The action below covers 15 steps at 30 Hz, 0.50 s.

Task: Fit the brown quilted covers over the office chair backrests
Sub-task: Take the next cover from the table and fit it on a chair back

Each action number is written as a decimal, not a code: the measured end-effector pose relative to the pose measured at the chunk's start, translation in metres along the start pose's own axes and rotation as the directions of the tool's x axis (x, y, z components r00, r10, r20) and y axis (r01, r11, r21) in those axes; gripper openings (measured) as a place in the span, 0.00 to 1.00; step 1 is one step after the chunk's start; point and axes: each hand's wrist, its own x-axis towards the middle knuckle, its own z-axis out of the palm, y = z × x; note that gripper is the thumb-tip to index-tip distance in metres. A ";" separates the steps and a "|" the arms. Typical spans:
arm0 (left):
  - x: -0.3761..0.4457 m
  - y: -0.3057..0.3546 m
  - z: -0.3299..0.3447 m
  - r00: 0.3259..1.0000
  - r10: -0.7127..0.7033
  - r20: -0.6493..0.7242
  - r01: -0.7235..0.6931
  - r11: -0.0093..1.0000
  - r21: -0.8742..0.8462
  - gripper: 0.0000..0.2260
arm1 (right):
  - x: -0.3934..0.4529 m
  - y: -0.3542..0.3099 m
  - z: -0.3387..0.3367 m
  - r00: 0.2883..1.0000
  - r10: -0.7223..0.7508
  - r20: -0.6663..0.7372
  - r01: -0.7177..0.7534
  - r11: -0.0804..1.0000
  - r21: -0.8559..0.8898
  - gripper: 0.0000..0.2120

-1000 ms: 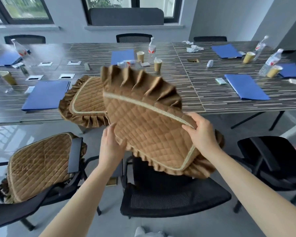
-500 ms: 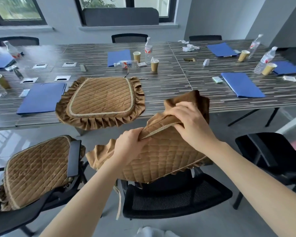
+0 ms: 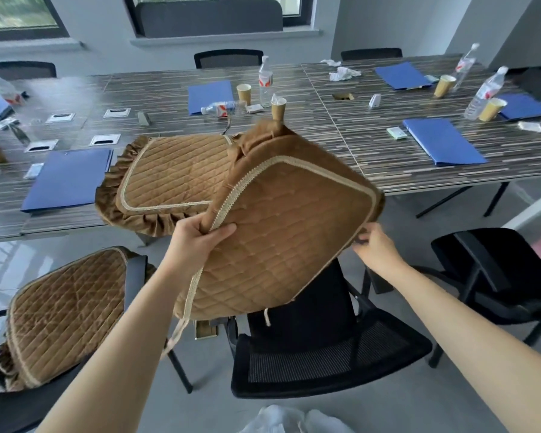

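The left hand [image 3: 197, 242] pinches the near left edge of a brown quilted cover [image 3: 281, 232], thumb on top of the cream piping and fingers curled beneath, so the cover is held in the air, tilted, above the black backrest [image 3: 306, 295] of the office chair [image 3: 325, 357] directly below the fingers. The right hand [image 3: 374, 246] sits at the cover's right edge, its fingertips [image 3: 361, 237] touching the rim; whether they actually grip the fabric cannot be told (the tips are blurred). A cream tie cord [image 3: 181, 323] hangs down from the cover just below the left hand. Beyond the left fingers, a second brown cover [image 3: 172, 179] lies flat on the striped table [image 3: 388, 151], partly hidden by the held one. To the left of the left forearm, another chair [image 3: 66, 310] wears a fitted cover.
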 end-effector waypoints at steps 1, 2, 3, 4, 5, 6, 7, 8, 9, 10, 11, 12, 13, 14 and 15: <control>0.001 0.002 -0.003 1.000 -0.006 -0.006 0.006 0.999 -0.045 0.05 | 0.005 0.004 0.000 0.997 0.073 0.007 -0.073 0.996 0.043 0.23; 0.002 0.005 -0.007 0.999 -0.023 -0.030 0.020 0.996 -0.089 0.05 | 0.009 0.009 -0.002 0.991 0.134 0.016 -0.134 0.987 0.085 0.22; 0.003 0.007 -0.010 0.998 -0.030 -0.047 0.024 0.992 -0.120 0.08 | 0.014 0.015 -0.004 0.981 0.194 0.022 -0.195 0.970 0.147 0.21; 0.005 0.007 -0.014 0.998 -0.038 -0.053 0.030 0.988 -0.151 0.08 | 0.020 0.020 -0.008 0.965 0.262 0.032 -0.262 0.937 0.233 0.20; 0.007 0.008 -0.017 0.998 -0.041 -0.053 0.032 0.986 -0.165 0.08 | 0.025 0.025 -0.013 0.946 0.322 0.039 -0.317 0.894 0.315 0.20; 0.010 0.011 -0.018 0.998 -0.038 -0.046 0.029 0.983 -0.182 0.09 | 0.032 0.029 -0.018 0.934 0.355 0.039 -0.342 0.860 0.377 0.20; 0.011 0.012 -0.018 0.999 -0.032 -0.036 0.024 0.981 -0.191 0.11 | 0.038 0.033 -0.023 0.932 0.359 0.039 -0.343 0.848 0.403 0.22; 0.015 0.013 -0.015 0.999 -0.039 -0.026 0.032 0.978 -0.207 0.13 | 0.046 0.036 -0.029 0.935 0.351 0.048 -0.338 0.842 0.421 0.24; 0.018 0.013 -0.011 0.998 -0.048 -0.027 0.041 0.978 -0.205 0.15 | 0.053 0.039 -0.033 0.940 0.337 0.054 -0.325 0.837 0.440 0.27; 0.022 0.013 -0.007 0.998 -0.060 -0.028 0.053 0.977 -0.205 0.17 | 0.059 0.040 -0.037 0.946 0.320 0.061 -0.309 0.823 0.476 0.29; 0.028 0.012 0.000 0.997 -0.069 -0.042 0.060 0.980 -0.191 0.17 | 0.065 0.041 -0.041 0.949 0.307 0.070 -0.297 0.803 0.517 0.31; 0.036 0.010 0.010 0.994 -0.084 -0.067 0.070 0.980 -0.185 0.17 | 0.075 0.042 -0.050 0.954 0.288 0.082 -0.284 0.787 0.547 0.31; 0.039 0.009 0.013 0.992 -0.087 -0.093 0.071 0.983 -0.167 0.15 | 0.076 0.042 -0.051 0.961 0.266 0.079 -0.263 0.779 0.570 0.31; 0.043 0.007 0.017 0.989 -0.083 -0.122 0.067 0.989 -0.135 0.12 | 0.081 0.044 -0.054 0.966 0.248 0.071 -0.243 0.780 0.576 0.32; 0.050 0.005 0.026 0.985 -0.081 -0.153 0.068 0.994 -0.091 0.09 | 0.090 0.048 -0.059 0.971 0.234 0.057 -0.225 0.795 0.563 0.32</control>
